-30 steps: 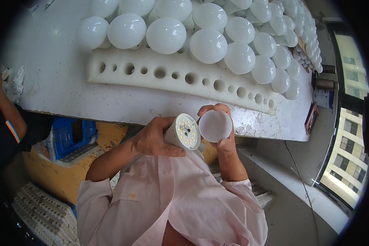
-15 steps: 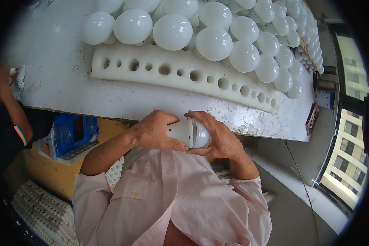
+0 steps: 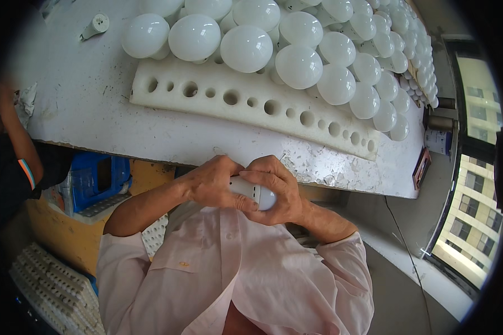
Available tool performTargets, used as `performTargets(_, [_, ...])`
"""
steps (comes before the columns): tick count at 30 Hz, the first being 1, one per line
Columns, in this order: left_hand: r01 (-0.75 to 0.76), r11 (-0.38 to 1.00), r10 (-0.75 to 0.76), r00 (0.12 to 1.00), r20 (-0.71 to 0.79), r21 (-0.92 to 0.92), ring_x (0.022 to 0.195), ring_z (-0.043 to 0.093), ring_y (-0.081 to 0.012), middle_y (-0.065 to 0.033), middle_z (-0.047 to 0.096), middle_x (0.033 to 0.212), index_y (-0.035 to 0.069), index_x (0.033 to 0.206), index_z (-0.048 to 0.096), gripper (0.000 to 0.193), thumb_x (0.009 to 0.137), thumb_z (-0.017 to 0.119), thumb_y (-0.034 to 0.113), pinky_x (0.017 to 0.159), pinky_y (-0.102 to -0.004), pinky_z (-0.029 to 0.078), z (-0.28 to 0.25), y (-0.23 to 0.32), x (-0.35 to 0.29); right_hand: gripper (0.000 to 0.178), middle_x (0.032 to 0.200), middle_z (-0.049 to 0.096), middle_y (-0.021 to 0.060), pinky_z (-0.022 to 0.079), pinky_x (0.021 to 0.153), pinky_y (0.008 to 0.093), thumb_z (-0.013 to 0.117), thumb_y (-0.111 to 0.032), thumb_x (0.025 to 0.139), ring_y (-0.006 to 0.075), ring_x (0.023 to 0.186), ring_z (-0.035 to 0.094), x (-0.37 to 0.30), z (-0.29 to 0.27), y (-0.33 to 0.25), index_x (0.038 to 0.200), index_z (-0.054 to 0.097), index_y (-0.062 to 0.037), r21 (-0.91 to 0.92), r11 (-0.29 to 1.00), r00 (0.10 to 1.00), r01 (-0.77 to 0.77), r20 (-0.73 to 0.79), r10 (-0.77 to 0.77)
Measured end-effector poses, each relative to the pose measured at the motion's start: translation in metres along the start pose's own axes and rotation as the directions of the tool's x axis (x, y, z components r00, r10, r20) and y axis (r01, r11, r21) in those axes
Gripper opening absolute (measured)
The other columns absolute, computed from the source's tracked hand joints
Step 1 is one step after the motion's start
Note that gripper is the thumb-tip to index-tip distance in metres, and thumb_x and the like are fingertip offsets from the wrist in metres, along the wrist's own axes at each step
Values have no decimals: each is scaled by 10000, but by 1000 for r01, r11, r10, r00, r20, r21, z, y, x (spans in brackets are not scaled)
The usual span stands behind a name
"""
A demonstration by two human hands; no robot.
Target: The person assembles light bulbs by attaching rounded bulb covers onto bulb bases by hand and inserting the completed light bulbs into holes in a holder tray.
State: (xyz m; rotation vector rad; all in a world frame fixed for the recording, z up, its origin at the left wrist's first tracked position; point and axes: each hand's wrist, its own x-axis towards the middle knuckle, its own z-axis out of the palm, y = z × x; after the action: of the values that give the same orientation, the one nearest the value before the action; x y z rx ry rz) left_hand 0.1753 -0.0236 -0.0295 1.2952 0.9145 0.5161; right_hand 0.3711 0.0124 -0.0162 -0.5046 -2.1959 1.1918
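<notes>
Between my two hands, in front of my shirt and close to the table's near edge, is a white light bulb (image 3: 267,199). My left hand (image 3: 215,181) is closed around its tapered body, the thumb pressed along the side. Wrapped over the dome end is my right hand (image 3: 282,187), thumb lying across the body. The fingers hide much of the dome and the narrow end of the body. A thin seam with small dark slots shows between body and dome.
Beyond my hands lies a white foam tray (image 3: 201,109) with a row of holes. Its far part holds rows of round white bulbs (image 3: 246,49). A small white bulb body (image 3: 95,25) lies far left. At left are another person's arm (image 3: 25,142) and a blue crate (image 3: 92,178).
My right hand has turned over the bulb, its thumb now across the body and more of the dome covered. The view has shifted slightly, bringing the loose bulb body into sight.
</notes>
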Motion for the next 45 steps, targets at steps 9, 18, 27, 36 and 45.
performTargets(9, [138, 973, -137, 990, 17, -184, 568, 636, -170, -148, 632, 733, -84, 944, 618, 563, 747, 742, 428, 482, -259, 481, -2, -2, -8, 520, 996, 539, 147, 462, 735, 369, 771, -68, 573, 264, 851, 539, 14, 4, 8, 1039, 543, -47, 97, 994, 999, -42, 22, 40])
performTargets(18, [-271, 705, 33, 936, -350, -656, 621, 639, -143, -139, 655, 855, -65, 1074, 562, 479, 876, 620, 368, 430, -208, 437, -12, -49, -49, 806, 1105, 507, 230, 440, 848, 401, 822, -73, 559, 311, 1030, 519, 59, 4, -5, 1241, 396, -21, 64, 997, 994, 39, -101, -32])
performTargets(27, [-399, 870, 59, 669, -741, -291, 663, 641, -134, -147, 675, 850, -52, 1003, 586, 207, 859, 629, 90, 551, -216, 490, -20, -58, -78, 783, 1199, 470, 195, 463, 794, 401, 812, -88, 570, 351, 1020, 491, 190, 46, -17, 1273, 469, -107, -352, 871, 918, 343, -69, -390])
performTargets(36, [-421, 902, 17, 263, -965, -98, 893, 637, -175, -192, 637, 1032, -49, 1096, 538, 256, 871, 587, 63, 740, -280, 517, -50, -68, -97, 744, 1243, 425, 137, 495, 707, 361, 824, -138, 581, 317, 1007, 477, 184, 59, -14, 1260, 523, -185, -596, 757, 951, 266, 36, -306])
performTargets(45, [-5, 981, 182, 397, -899, 196, 1180, 498, -364, -253, 500, 1258, 14, 1353, 341, 731, 713, 688, 79, 977, -385, 418, -85, -60, -70, 652, 1121, 518, 134, 469, 764, 437, 799, -60, 538, 326, 943, 539, 61, -7, 2, 1143, 565, -129, -606, 751, 939, 262, -19, -343])
